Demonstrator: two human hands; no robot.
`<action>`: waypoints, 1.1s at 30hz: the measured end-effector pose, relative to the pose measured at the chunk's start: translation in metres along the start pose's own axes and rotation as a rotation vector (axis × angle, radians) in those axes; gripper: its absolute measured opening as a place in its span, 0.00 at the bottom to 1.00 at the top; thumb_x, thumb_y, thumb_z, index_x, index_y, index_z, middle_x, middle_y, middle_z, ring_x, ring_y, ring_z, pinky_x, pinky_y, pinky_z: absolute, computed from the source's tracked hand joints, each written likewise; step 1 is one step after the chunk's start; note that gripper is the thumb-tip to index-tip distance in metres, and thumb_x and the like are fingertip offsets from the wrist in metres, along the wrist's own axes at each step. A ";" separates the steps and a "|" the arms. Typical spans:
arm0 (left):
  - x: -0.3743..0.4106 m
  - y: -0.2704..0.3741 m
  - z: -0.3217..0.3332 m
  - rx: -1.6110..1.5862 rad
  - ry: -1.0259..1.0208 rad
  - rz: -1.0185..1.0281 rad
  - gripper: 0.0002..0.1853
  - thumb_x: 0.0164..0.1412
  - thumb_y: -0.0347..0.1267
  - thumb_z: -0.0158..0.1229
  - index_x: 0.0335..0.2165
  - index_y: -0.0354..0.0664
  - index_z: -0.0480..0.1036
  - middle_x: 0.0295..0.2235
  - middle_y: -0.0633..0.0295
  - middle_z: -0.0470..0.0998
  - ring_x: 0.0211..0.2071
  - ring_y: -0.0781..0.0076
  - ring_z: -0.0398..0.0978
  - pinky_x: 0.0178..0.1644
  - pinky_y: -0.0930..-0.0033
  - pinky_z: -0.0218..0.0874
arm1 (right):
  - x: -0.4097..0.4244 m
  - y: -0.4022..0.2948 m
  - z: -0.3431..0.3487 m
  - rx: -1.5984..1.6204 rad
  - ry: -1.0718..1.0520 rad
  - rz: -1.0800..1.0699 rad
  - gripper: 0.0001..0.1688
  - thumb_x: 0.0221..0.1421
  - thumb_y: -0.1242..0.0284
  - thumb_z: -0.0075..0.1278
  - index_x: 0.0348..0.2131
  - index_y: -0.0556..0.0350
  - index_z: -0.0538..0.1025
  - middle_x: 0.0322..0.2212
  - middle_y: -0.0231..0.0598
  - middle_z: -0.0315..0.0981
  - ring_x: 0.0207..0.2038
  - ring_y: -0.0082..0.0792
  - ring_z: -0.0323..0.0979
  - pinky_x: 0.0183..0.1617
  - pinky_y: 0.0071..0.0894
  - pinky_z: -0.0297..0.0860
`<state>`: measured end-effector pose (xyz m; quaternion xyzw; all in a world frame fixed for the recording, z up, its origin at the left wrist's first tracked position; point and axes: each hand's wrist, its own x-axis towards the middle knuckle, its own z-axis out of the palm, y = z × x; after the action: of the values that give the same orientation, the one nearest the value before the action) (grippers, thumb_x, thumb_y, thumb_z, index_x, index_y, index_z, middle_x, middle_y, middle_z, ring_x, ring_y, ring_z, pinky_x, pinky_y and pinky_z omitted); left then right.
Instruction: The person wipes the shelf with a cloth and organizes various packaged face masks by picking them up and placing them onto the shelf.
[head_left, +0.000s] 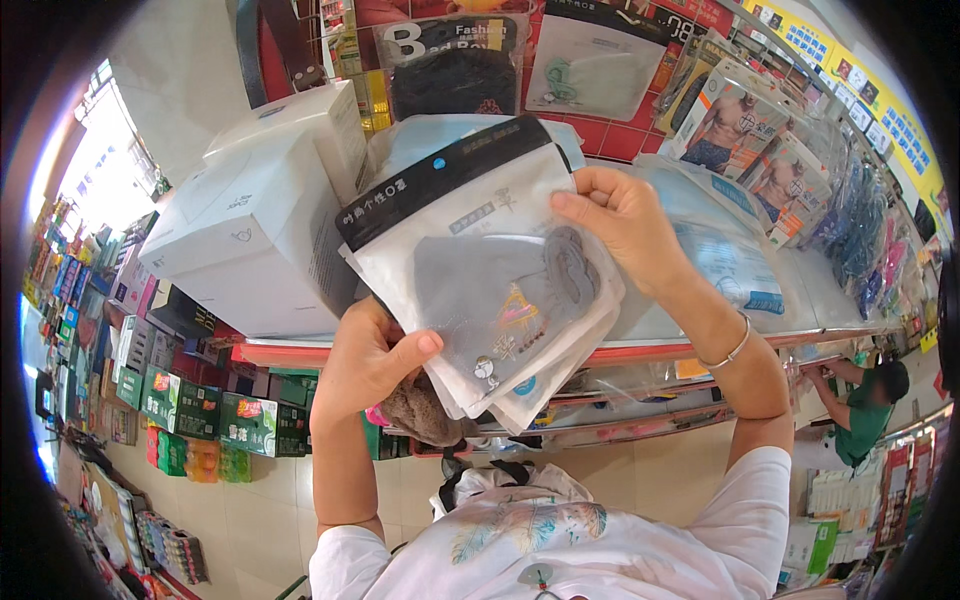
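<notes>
A small stack of clear plastic pouches with black headers is held between my two hands above a shop shelf. In the top pouch (457, 199) lies a folded grey cloth face mask (472, 281) with looped ear straps and a small printed figure. My left hand (367, 356) grips the stack's lower left edge, thumb on the front. The thumb and fingers of my right hand (622, 225) pinch the upper right edge, just under the header. Below, the corners of other pouches (525, 409) fan out from behind. My left fingertips are hidden behind the stack.
White cardboard boxes (232, 232) stand left of the pouches on the red-edged shelf (289, 352). Light-blue packs (720, 240) lie at right, near boxed underwear (727, 120). A pouch with a black mask (454, 75) hangs behind. A person in green (862, 412) is at far right.
</notes>
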<state>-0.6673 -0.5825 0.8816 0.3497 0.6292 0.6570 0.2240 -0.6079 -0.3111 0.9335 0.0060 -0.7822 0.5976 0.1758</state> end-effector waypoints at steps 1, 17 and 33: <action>0.000 0.001 0.000 0.008 -0.005 0.012 0.26 0.49 0.40 0.62 0.38 0.29 0.66 0.26 0.64 0.72 0.23 0.84 0.67 0.24 0.81 0.59 | 0.001 0.003 0.000 0.039 0.019 0.009 0.11 0.51 0.72 0.51 0.31 0.65 0.73 0.26 0.29 0.72 0.28 0.15 0.65 0.32 0.16 0.62; -0.001 0.003 -0.004 0.068 -0.094 -0.002 0.26 0.46 0.30 0.64 0.43 0.31 0.64 0.34 0.62 0.73 0.33 0.81 0.69 0.35 0.77 0.63 | -0.001 0.015 0.015 0.069 0.178 0.047 0.18 0.50 0.65 0.54 0.32 0.64 0.71 0.27 0.31 0.70 0.29 0.16 0.64 0.34 0.16 0.62; 0.003 0.002 0.015 0.146 0.154 0.132 0.15 0.48 0.31 0.56 0.33 0.28 0.69 0.24 0.56 0.75 0.26 0.80 0.69 0.30 0.71 0.63 | -0.008 0.001 0.019 -0.535 0.276 -0.093 0.12 0.55 0.68 0.48 0.27 0.60 0.73 0.16 0.25 0.61 0.22 0.15 0.56 0.26 0.17 0.56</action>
<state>-0.6583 -0.5706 0.8836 0.3541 0.6663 0.6478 0.1052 -0.6055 -0.3306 0.9256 -0.0860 -0.8794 0.3570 0.3029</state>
